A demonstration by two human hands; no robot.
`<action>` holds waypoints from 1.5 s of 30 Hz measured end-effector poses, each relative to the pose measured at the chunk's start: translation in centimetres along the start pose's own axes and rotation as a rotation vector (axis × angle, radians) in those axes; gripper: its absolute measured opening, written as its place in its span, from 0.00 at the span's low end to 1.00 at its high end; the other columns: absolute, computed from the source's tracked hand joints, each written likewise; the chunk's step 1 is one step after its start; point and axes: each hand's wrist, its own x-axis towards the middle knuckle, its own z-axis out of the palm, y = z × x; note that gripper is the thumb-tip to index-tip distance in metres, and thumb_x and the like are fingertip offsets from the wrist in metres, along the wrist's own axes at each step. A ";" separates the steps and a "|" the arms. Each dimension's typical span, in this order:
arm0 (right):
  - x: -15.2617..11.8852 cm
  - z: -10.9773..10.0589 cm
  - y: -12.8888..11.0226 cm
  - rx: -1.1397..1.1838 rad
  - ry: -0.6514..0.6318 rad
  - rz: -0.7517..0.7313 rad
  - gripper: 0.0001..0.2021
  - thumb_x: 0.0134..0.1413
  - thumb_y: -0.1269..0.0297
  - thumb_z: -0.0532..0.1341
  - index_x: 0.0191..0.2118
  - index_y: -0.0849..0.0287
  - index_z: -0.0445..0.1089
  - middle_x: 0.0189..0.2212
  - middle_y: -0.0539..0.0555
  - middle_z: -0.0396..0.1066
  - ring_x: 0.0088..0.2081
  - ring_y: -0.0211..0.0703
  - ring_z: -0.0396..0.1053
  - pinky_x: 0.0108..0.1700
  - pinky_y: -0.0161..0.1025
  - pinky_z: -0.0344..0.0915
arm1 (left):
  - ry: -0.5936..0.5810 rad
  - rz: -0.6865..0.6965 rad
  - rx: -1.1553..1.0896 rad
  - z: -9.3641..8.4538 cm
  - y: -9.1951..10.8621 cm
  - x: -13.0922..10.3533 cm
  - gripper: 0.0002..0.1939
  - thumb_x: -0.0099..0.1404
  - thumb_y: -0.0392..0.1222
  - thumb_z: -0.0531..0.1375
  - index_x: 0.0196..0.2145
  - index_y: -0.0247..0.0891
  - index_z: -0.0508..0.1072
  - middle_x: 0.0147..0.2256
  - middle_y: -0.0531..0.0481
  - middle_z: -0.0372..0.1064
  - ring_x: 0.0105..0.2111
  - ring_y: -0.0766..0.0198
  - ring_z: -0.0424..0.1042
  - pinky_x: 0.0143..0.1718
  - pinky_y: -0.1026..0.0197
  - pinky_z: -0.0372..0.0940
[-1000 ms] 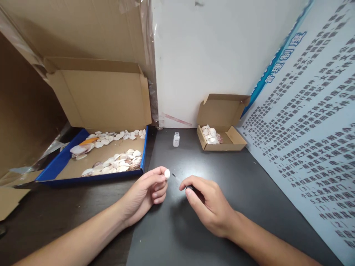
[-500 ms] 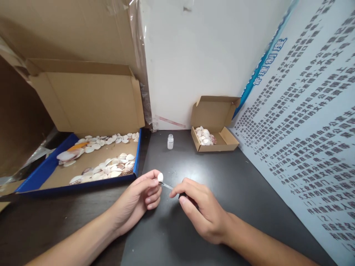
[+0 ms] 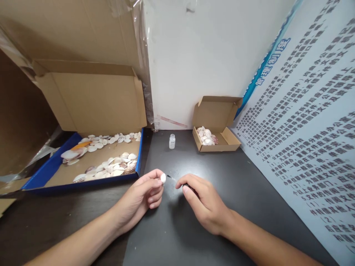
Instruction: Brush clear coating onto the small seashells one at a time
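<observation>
Between the thumb and index finger of my left hand (image 3: pixel 146 190) is a small white seashell (image 3: pixel 163 178). My right hand (image 3: pixel 203 203) is closed around the black cap of a small applicator brush (image 3: pixel 171 177), whose clear stem and dark tip point left at the shell. A short gap separates the brush tip from the shell. Farther back on the dark mat stands an uncapped small bottle (image 3: pixel 172 142) with a white label, upright and apart from both hands.
At left lies a blue-edged cardboard box (image 3: pixel 111 179) with its lid raised, holding many shells in rows and piles. A smaller open cardboard box (image 3: pixel 220 149) with shells stands at back right. A white wall panel (image 3: pixel 177 66) and a printed poster (image 3: pixel 307 122) border the table.
The brush has drawn off the shell to the right, opening a gap between them. The shell is turned slightly in my left hand. The camera view has shifted a little.
</observation>
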 end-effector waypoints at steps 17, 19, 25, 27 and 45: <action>0.1 -0.4 -0.1 -0.007 0.037 -0.047 0.10 0.65 0.69 0.49 0.40 0.58 0.68 0.29 0.51 0.68 0.29 0.39 0.65 0.33 0.37 0.60 | -0.028 0.047 0.194 0.2 -0.3 0.1 0.07 0.66 0.42 0.57 0.32 0.41 0.61 0.20 0.63 0.45 0.19 0.72 0.42 0.20 0.68 0.46; 0.0 -0.4 0.0 0.010 0.027 -0.065 0.10 0.64 0.69 0.49 0.39 0.58 0.68 0.27 0.50 0.67 0.28 0.39 0.63 0.32 0.36 0.59 | -0.026 0.045 0.199 0.2 -0.3 0.1 0.07 0.66 0.41 0.57 0.32 0.41 0.61 0.20 0.63 0.45 0.19 0.72 0.42 0.21 0.68 0.46; 0.1 -0.4 -0.1 -0.019 0.050 -0.039 0.10 0.64 0.69 0.50 0.39 0.58 0.68 0.28 0.51 0.68 0.28 0.39 0.65 0.32 0.36 0.60 | -0.009 0.054 0.216 0.4 -0.2 0.0 0.07 0.66 0.42 0.57 0.32 0.41 0.61 0.19 0.62 0.46 0.19 0.72 0.43 0.21 0.68 0.46; 0.1 -0.4 -0.1 0.001 0.052 -0.062 0.10 0.64 0.69 0.50 0.38 0.58 0.68 0.27 0.50 0.68 0.27 0.39 0.64 0.31 0.36 0.60 | 0.004 0.050 0.203 0.6 -0.1 0.0 0.08 0.65 0.42 0.58 0.32 0.41 0.61 0.19 0.62 0.46 0.19 0.72 0.43 0.21 0.68 0.46; -0.2 -0.3 -0.3 0.024 0.072 -0.071 0.09 0.62 0.69 0.51 0.38 0.58 0.68 0.26 0.50 0.66 0.26 0.38 0.62 0.29 0.35 0.58 | 0.004 0.012 0.167 0.5 -0.1 0.0 0.06 0.63 0.41 0.58 0.33 0.40 0.62 0.19 0.63 0.45 0.18 0.73 0.43 0.21 0.68 0.43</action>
